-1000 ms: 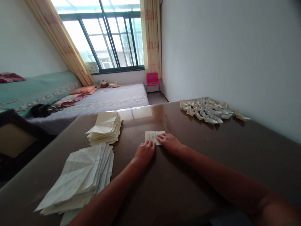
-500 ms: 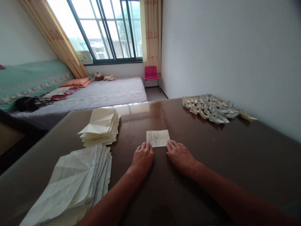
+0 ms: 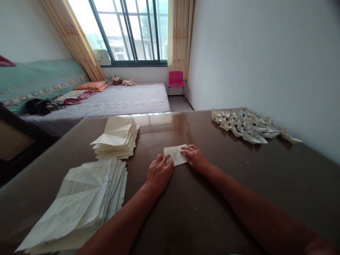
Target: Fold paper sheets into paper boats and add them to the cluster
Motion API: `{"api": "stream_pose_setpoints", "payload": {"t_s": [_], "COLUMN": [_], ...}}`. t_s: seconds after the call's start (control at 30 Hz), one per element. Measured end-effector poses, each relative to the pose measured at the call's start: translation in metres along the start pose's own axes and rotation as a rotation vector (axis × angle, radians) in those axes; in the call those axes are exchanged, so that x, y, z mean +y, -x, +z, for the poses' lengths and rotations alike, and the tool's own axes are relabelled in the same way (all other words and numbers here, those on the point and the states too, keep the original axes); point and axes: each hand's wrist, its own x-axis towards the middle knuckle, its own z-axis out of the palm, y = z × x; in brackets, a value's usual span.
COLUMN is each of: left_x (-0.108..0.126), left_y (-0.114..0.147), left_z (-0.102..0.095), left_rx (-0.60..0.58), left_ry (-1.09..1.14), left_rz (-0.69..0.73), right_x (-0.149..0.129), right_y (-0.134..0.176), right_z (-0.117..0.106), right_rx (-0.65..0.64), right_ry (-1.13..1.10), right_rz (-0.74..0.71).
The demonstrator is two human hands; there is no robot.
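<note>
A small folded square of printed paper [image 3: 175,153] lies slightly turned on the brown table, between my hands. At its lower left corner, my left hand [image 3: 159,173] has its fingers bent and closed on the edge. My right hand [image 3: 198,160] grips the right side, its fingertips over the upper face. The thumbs are mostly hidden. To the left are a stack of cream paper sheets [image 3: 117,136] and, nearer to me, a larger stack of creased printed sheets [image 3: 79,198]. Several folded paper boats [image 3: 244,124] stand grouped at the far right.
The glossy brown table [image 3: 225,219] reaches toward a bed [image 3: 132,99] with a pillow and soft toys. A pink chair [image 3: 176,78] stands beyond, near the window. A white wall [image 3: 260,53] runs along the right side.
My right hand has moved up along the paper's right side, fingers now over its face. The paper has tilted, its right side higher. The left fingers have bent more at the corner.
</note>
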Motion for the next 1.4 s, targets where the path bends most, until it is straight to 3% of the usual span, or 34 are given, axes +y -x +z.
{"api": "stream_pose_setpoints", "payload": {"t_s": [0.07, 0.17, 0.23, 0.57, 0.83, 1.17, 1.4], "left_x": [-0.001, -0.003, -0.003, -0.005, -0.003, -0.003, 0.000], "left_y": [-0.001, -0.002, -0.002, -0.007, -0.007, -0.006, -0.005], "left_z": [0.003, 0.010, 0.013, 0.010, 0.014, 0.010, 0.011], "left_rx": [0.007, -0.014, -0.037, -0.118, -0.052, -0.028, 0.034], "left_ry": [0.016, 0.059, 0.054, -0.048, -0.072, -0.066, -0.082], "left_rz": [0.034, 0.101, 0.083, 0.084, 0.109, 0.102, 0.095], "right_x": [-0.006, -0.021, -0.031, -0.033, -0.025, -0.027, -0.017], "right_y": [0.003, 0.009, 0.013, 0.012, 0.008, 0.008, 0.005], "right_z": [-0.002, -0.006, -0.008, -0.035, -0.034, -0.039, -0.037], "right_rx": [0.014, -0.068, -0.103, -0.276, -0.169, -0.288, -0.163], "right_ry": [0.056, 0.072, 0.098, 0.332, 0.292, 0.357, 0.347], "right_rz": [-0.008, -0.221, -0.271, 0.009, -0.067, -0.053, -0.067]}}
